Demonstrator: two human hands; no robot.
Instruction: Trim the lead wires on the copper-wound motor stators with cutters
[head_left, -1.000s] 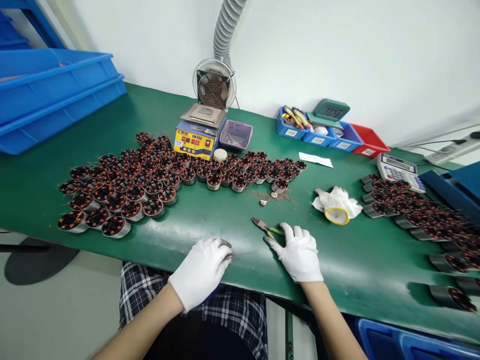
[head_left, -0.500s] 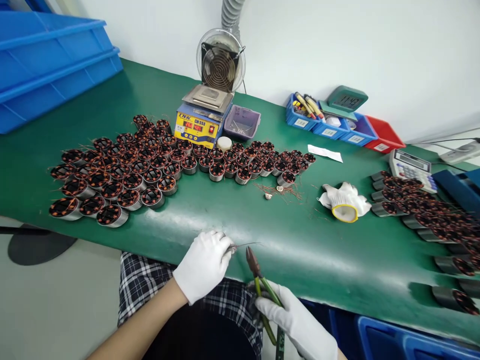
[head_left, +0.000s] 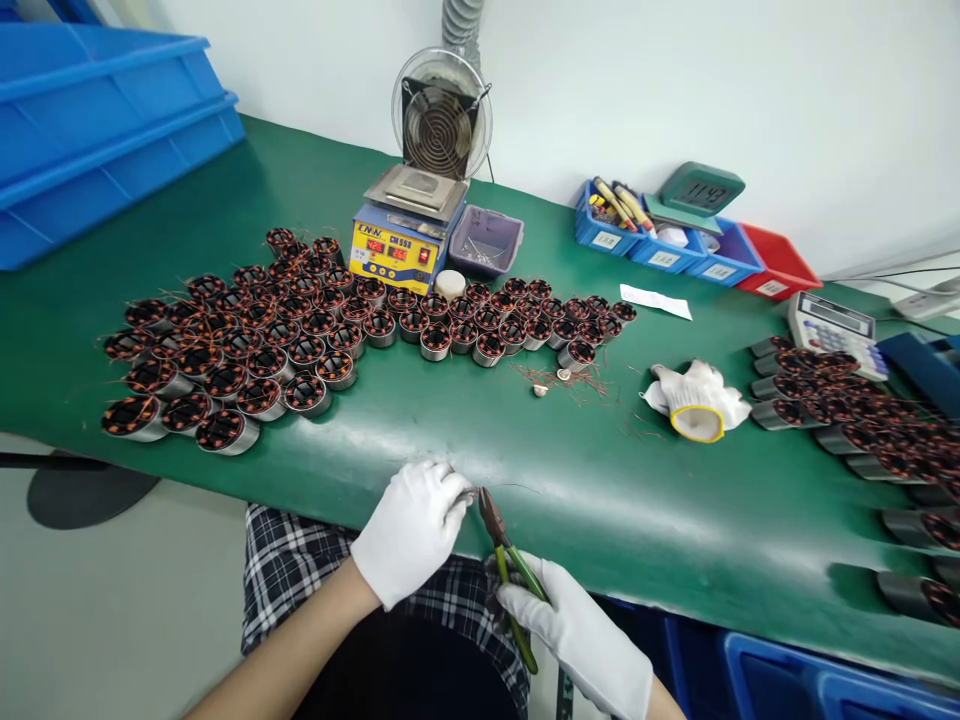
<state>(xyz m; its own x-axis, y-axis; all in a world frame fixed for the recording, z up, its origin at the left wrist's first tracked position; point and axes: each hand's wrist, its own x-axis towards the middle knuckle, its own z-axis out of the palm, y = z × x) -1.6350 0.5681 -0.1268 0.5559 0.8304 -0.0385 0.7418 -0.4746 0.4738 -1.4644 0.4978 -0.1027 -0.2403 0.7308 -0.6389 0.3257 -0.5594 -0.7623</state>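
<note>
In a white glove, my left hand (head_left: pixel 414 530) is closed at the table's front edge, pinching thin wires (head_left: pixel 471 491). One fine strand reaches out to the right over the green mat. My right hand (head_left: pixel 570 620), also gloved, grips wire cutters (head_left: pixel 493 520) with green handles. Their rusty-brown jaws are at the wires just beside my left fingertips; whether the blades touch them I cannot tell. Beyond my hands stand many round metal motor stators (head_left: pixel 225 433) with copper windings. What the wires lead to inside my left hand is hidden.
A yellow-and-blue soldering pot (head_left: pixel 394 255) stands at the back beside a purple tray (head_left: pixel 517 240) and fan (head_left: pixel 439 130). A spare white glove (head_left: pixel 697 400) lies right, near wire scraps (head_left: pixel 581 382). More stators (head_left: pixel 780 415) line the right side. Blue bins (head_left: pixel 112 120) are stacked left.
My right hand has moved the cutters up and left, bringing the jaws from a short distance away to the wires at my left fingertips. The left hand stays almost still.
</note>
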